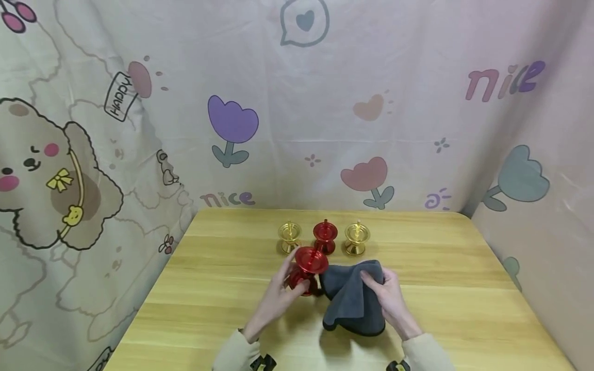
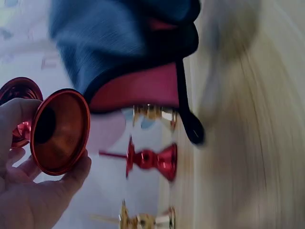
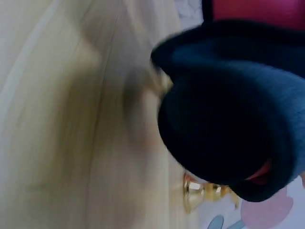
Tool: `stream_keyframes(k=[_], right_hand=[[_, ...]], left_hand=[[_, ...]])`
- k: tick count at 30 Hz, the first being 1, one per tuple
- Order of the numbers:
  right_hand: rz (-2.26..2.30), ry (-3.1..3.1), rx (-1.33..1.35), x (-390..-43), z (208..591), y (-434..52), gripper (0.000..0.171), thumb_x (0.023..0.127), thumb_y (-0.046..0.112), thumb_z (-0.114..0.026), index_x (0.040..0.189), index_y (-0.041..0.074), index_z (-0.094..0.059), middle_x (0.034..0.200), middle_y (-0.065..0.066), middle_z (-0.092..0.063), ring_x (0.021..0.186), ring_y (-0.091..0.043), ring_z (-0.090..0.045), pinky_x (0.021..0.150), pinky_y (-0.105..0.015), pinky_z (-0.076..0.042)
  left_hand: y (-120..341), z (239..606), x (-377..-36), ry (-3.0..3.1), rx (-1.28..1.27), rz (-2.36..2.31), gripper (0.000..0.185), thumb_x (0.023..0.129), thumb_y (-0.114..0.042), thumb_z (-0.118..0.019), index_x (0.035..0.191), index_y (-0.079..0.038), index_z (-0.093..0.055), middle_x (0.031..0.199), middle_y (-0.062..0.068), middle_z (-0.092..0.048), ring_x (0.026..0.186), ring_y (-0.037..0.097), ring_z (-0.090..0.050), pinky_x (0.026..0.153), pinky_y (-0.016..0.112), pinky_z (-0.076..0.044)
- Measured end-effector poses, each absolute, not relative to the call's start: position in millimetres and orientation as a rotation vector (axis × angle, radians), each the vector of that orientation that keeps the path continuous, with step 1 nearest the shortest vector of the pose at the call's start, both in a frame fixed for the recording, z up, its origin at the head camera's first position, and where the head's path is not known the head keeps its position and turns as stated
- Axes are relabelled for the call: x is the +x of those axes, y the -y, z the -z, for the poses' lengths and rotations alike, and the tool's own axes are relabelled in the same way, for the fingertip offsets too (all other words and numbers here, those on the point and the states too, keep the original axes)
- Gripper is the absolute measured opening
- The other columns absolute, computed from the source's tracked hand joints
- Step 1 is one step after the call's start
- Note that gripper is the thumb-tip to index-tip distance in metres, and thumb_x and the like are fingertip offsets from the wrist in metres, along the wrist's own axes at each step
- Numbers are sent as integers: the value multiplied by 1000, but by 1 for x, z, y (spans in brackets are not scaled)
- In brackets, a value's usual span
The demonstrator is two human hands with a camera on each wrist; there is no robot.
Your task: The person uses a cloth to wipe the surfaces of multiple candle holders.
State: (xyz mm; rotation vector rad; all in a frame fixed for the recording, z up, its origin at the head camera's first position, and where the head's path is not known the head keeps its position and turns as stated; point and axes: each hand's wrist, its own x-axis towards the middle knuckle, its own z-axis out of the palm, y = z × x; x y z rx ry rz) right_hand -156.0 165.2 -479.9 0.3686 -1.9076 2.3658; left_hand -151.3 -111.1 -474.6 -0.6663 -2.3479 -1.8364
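My left hand (image 1: 277, 298) grips a red metal candle holder (image 1: 311, 260) above the table, its dish and thin spike upward in the head view. In the left wrist view the hollow underside of its base (image 2: 61, 131) faces the camera. My right hand (image 1: 392, 296) pinches a dark grey cloth (image 1: 355, 296) that hangs in folds just right of the candle holder. The left wrist view shows a pinkish-red reverse side and black edging on the cloth (image 2: 109, 43). In the right wrist view the cloth (image 3: 286, 105) hides most of my right hand.
Behind my hands stand a gold candle holder (image 1: 290, 234), a red candle holder (image 1: 325, 233) and another gold candle holder (image 1: 357, 234) in a row. They are upright on the wooden table (image 1: 209, 293). A printed fabric backdrop (image 1: 297, 103) hangs behind the table's far edge.
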Motion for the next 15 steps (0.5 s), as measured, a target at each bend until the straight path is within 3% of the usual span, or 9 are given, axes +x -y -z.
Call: stream_keyframes(k=[3, 6, 15], right_hand=[[-2332, 1863, 361, -157, 474, -156, 34, 93, -10, -61, 92, 20, -76, 87, 11, -75, 78, -5, -71, 69, -22, -61], [-2291, 1791, 387, -159, 467, -149, 30, 88, -14, -63, 96, 11, -78, 93, 10, -77, 85, -6, -72, 73, -22, -61], [-2040, 1868, 596, -158, 453, -136, 30, 80, -16, -72, 102, 3, -78, 103, 11, -78, 99, -3, -72, 85, -16, -57]], left_hand=[[106, 470, -146, 2338, -800, 1755, 81, 93, -5, -68, 160, -16, -26, 129, 19, -67, 114, 23, -66, 99, 30, -56], [103, 466, -142, 2323, -868, 1704, 79, 92, -3, -68, 159, -12, -29, 120, 19, -71, 106, 20, -69, 94, 30, -58], [95, 454, -130, 2369, -902, 1739, 75, 94, -8, -67, 159, -12, -30, 122, 18, -71, 105, 21, -72, 93, 30, -60]])
